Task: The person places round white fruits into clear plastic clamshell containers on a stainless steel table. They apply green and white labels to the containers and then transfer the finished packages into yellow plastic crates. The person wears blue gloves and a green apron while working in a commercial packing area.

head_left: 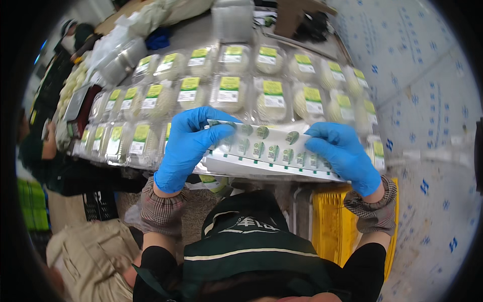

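Observation:
Both my hands wear blue gloves and hold a white sheet of small green leaf-shaped stickers (pixel 271 151) stretched between them. My left hand (pixel 186 146) pinches its left end between thumb and fingers. At the right end, my right hand (pixel 344 153) grips the sheet's upper corner. The sheet hangs over the table's near edge and covers part of what lies behind it. Beyond it stand rows of clear plastic boxes (pixel 229 95) with pale round contents. Yellow-green and white labels show on their lids.
A yellow plastic crate (pixel 329 226) stands below my right forearm. Stacked clear trays (pixel 232 22) are at the table's back, and a metal pot (pixel 121 60) is at its left. A patterned white wall (pixel 422 126) rises on the right. Other people (pixel 55 156) are at the left.

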### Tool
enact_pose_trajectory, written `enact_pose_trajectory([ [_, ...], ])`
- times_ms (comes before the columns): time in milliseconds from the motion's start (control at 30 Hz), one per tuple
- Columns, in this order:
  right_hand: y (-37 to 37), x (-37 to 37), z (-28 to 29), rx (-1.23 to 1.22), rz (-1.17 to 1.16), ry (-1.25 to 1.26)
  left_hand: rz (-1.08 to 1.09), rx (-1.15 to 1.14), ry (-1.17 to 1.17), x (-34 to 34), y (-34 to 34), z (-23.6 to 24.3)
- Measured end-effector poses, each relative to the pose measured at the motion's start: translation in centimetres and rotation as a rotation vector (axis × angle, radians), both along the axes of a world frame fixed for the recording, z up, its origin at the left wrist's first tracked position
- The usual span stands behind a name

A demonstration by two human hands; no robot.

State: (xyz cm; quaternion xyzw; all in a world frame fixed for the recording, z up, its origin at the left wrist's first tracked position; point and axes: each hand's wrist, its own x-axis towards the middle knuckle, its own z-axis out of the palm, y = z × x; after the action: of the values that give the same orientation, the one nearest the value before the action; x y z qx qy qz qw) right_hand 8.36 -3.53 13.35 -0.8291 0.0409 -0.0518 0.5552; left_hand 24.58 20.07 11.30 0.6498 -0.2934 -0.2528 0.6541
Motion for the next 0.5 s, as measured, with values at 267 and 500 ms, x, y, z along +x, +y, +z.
enact_pose_trajectory([
  [267, -1.4, -4.7, -4.2, -0.727, -0.110, -0.332, -0.203, 0.176, 0.131, -1.8, -6.4, -2.7],
  [500, -6.7, -4.8, -5.2, -0.208, -0.174, -0.209, -0.200, 0.427, 0.152, -3.1, -12.7, -3.7],
])
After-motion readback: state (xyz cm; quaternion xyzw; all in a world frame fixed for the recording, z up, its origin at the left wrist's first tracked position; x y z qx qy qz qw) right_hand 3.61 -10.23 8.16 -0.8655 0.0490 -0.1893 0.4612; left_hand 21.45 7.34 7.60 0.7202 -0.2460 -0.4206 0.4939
